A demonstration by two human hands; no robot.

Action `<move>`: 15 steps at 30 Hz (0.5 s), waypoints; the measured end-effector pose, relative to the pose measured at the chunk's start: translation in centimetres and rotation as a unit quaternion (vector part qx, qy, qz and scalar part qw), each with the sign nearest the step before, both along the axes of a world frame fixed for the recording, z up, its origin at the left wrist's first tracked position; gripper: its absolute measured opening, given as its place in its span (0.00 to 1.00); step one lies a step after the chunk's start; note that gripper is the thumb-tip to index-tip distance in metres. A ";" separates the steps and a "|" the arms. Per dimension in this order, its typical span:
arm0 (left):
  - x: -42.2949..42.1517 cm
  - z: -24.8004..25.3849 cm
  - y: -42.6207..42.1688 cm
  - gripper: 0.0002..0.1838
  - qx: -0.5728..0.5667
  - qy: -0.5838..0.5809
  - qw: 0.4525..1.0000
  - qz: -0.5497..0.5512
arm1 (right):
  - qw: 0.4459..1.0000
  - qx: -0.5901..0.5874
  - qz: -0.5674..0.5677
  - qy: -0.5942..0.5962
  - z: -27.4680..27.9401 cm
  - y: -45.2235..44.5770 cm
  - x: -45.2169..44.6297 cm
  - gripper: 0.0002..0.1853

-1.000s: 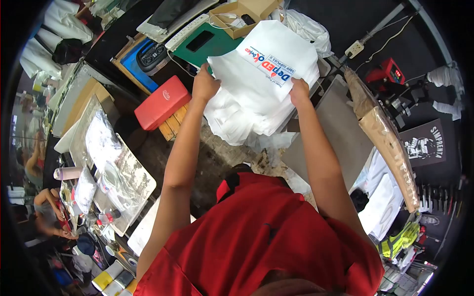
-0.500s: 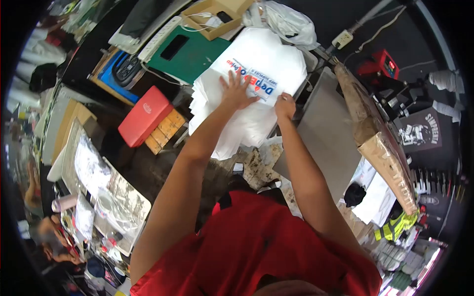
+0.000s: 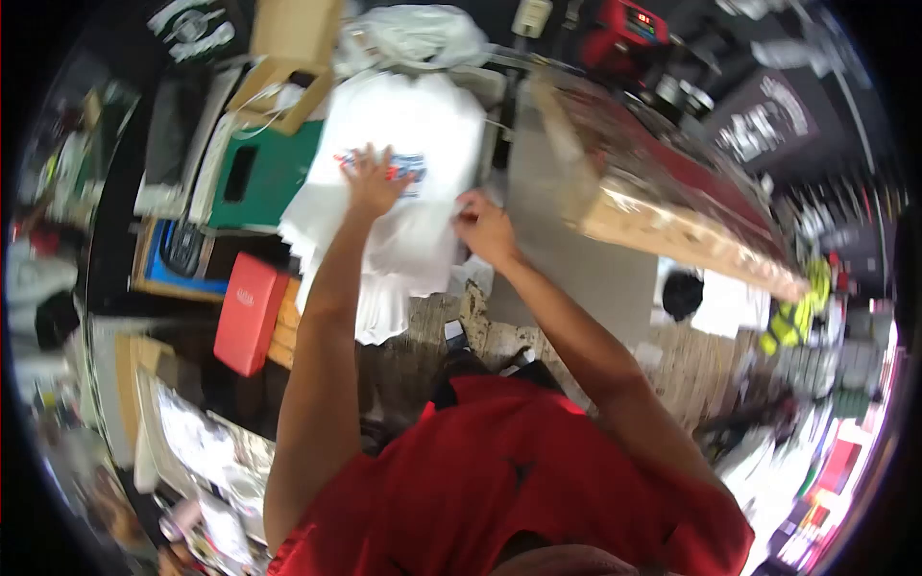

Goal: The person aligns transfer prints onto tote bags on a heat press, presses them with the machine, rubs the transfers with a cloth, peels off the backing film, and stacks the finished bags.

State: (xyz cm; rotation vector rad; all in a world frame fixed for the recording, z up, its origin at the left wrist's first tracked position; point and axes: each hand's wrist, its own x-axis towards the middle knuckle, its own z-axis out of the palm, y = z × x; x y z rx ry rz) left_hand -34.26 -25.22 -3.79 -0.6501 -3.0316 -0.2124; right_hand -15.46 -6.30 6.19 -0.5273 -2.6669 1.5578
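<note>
A stack of thin white garments that look like T-shirts [image 3: 413, 115] is spread in front of me, with several layered edges at its left and lower side. The top one carries a blue and red print [image 3: 408, 171]. Spread flat over the left part of this print is my left hand [image 3: 376, 182], its fingers apart. My right hand [image 3: 486, 228] is at the right edge of the stack, fingers curled and thumb close to the index finger, seemingly pinching the edge of the top T-shirt. Slight blur hides the exact contact at the fingertips.
A grey board [image 3: 567, 278] lies right of the stack, beside a large plastic-wrapped cardboard package [image 3: 672, 226]. On the left are a green board [image 3: 279, 173] with a black phone [image 3: 240, 173], an open cardboard box [image 3: 280, 91] and a red case [image 3: 250, 315]. Behind lies a white plastic bag [image 3: 413, 38].
My view has turned, so the stack appears further left and more upright. My left hand still rests on the print; my right hand remains at the right edge, its fingers shifted slightly outward.
</note>
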 end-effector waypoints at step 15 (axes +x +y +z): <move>0.0 5.3 0.8 0.30 0.415 -0.296 0.859 -0.050 | 0.883 -0.191 -0.427 -0.043 -6.1 32.1 43.8 0.12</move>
